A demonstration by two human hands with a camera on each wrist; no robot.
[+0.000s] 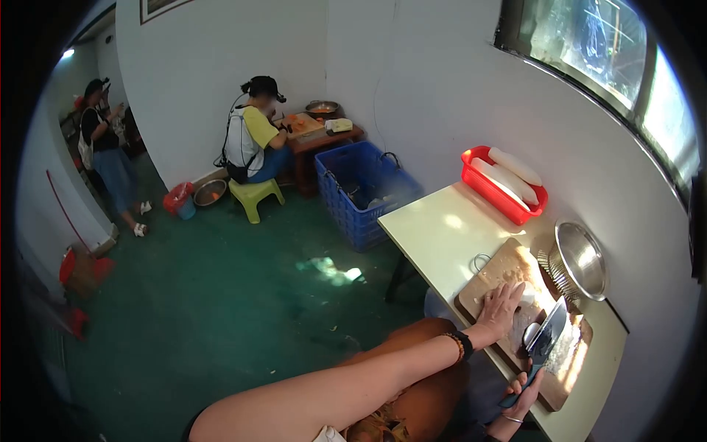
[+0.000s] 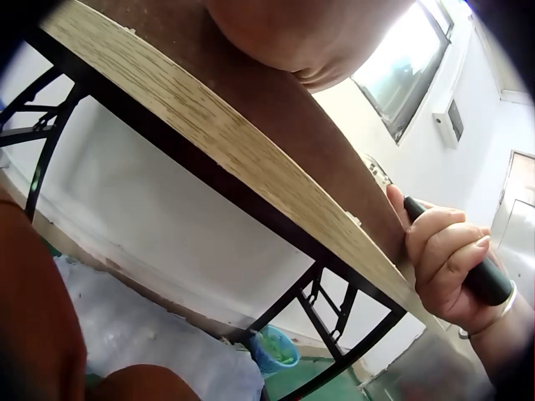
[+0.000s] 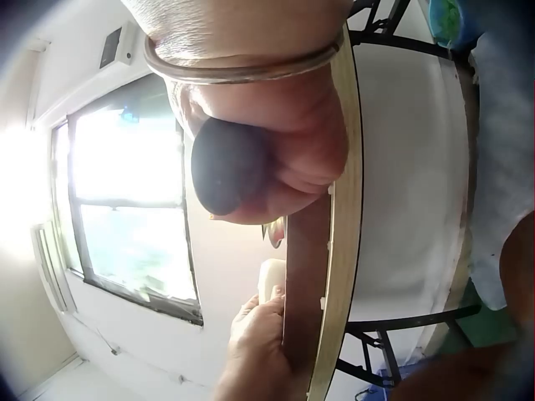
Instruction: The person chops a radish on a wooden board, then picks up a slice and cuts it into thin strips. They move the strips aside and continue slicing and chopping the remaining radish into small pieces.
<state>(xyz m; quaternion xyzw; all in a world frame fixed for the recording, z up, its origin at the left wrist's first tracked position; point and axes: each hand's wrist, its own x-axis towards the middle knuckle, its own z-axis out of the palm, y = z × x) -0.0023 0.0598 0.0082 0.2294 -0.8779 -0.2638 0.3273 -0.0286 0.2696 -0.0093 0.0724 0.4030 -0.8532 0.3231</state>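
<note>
In the head view my left hand (image 1: 501,311) rests near the middle of the wooden cutting board (image 1: 482,283). It holds down a piece of white radish, whose pale end (image 3: 271,277) sticks out past the fingers in the right wrist view. My right hand (image 1: 524,390) grips the dark handle (image 2: 485,280) of a kitchen knife (image 1: 549,335), fingers wrapped round it. The broad blade is over the board, just right of the left hand. Finely cut white radish (image 1: 565,348) lies beyond the blade, at the board's right side.
A red basket (image 1: 529,214) with long white radishes and a steel colander (image 1: 582,258) stand along the table's (image 1: 420,217) wall side. A blue crate (image 1: 342,195) is on the floor. Another person (image 1: 254,136) sits working at a low table; one more person (image 1: 107,140) stands at the doorway.
</note>
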